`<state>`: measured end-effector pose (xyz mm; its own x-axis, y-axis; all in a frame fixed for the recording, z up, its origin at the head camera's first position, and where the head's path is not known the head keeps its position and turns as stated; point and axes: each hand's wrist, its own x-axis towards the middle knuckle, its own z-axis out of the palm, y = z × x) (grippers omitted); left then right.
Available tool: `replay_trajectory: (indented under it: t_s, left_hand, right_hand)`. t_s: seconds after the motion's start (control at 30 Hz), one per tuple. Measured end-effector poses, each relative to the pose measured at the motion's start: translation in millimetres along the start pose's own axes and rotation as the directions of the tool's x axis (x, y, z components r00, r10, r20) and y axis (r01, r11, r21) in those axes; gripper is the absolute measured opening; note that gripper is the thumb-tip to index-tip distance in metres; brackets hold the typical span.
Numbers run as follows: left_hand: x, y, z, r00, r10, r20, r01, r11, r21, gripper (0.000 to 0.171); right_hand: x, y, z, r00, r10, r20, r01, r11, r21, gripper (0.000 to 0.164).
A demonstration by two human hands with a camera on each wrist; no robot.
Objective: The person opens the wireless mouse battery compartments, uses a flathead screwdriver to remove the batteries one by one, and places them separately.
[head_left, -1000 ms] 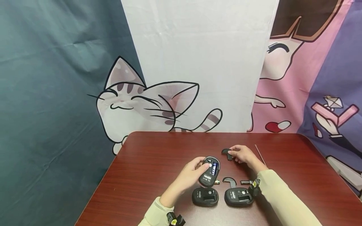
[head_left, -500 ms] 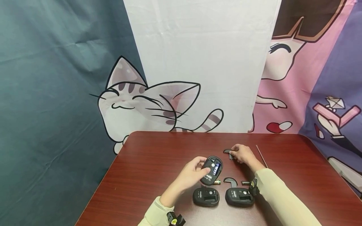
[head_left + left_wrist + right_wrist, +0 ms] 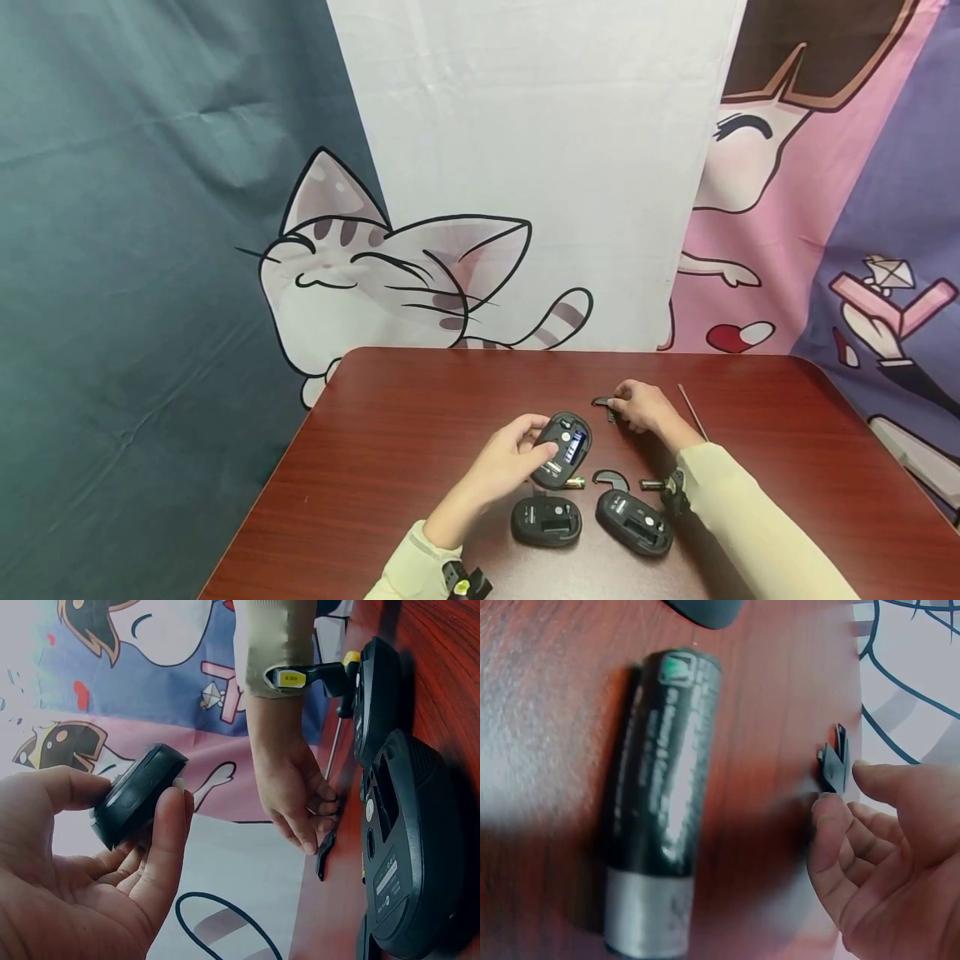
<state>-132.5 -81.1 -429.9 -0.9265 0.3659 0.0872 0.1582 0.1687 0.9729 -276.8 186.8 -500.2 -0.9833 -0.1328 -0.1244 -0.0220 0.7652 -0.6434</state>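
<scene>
My left hand holds a black computer mouse above the table, underside up, thumb on its edge. A blue-and-white battery shows in the mouse's slot. Farther back, my right hand pinches a black battery cover with a curved end; in the right wrist view the cover sits at the thumb and fingertips, close over the table. Two more mice lie underside up in front, the left mouse and the right mouse, both with uncovered battery slots.
Another battery cover lies behind the right mouse. One loose battery lies by my right wrist, another battery just beyond the held mouse. A thin stick lies right of my right hand. A printed curtain hangs behind the table.
The right mouse on the table has turned, its right end now nearer the front. The cover in my right hand has tilted and shows less of its face. My left hand has barely moved.
</scene>
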Motion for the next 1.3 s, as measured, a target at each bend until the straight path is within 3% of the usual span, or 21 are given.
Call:
replay_trajectory:
  t_s: [0.27, 0.43, 0.67, 0.93, 1.17, 1.3]
  left_hand:
    - [2.0, -2.4, -0.9, 1.0, 0.0, -0.023, 0.001, 1.0, 0.031, 0.036]
    - [2.4, -1.9, -0.9, 1.0, 0.009, -0.007, -0.009, 1.0, 0.001, 0.038]
    - [2.2, -1.2, -0.4, 1.0, 0.01, -0.008, -0.009, 1.0, 0.024, 0.033]
    - [3.0, -2.2, -0.6, 0.999, 0.033, -0.012, -0.033, 0.999, -0.008, 0.031]
    - [4.4, -4.3, -2.9, 0.999, 0.046, -0.009, -0.046, 0.998, -0.048, 0.031]
    - [1.0, 3.7, -3.8, 0.999, 0.042, -0.018, -0.043, 0.997, -0.065, 0.03]
  right_hand:
    - [-9.5, -3.9, -16.9, 1.0, -0.006, 0.02, 0.007, 1.0, -0.026, 0.039]
    - [-17.7, -6.3, -28.7, 1.0, -0.024, 0.016, 0.025, 0.998, -0.054, 0.043]
    - [-34.2, -6.5, -43.7, 0.998, -0.056, 0.022, 0.057, 0.996, -0.07, 0.045]
    - [-56.4, -2.2, -60.4, 0.992, -0.112, -0.059, 0.098, 0.975, -0.199, 0.045]
    - [-76.2, 4.5, -72.7, 0.988, -0.119, -0.103, 0.091, 0.967, -0.239, 0.048]
    - [-86.6, 9.0, -78.5, 0.985, -0.125, -0.114, 0.093, 0.962, -0.256, 0.053]
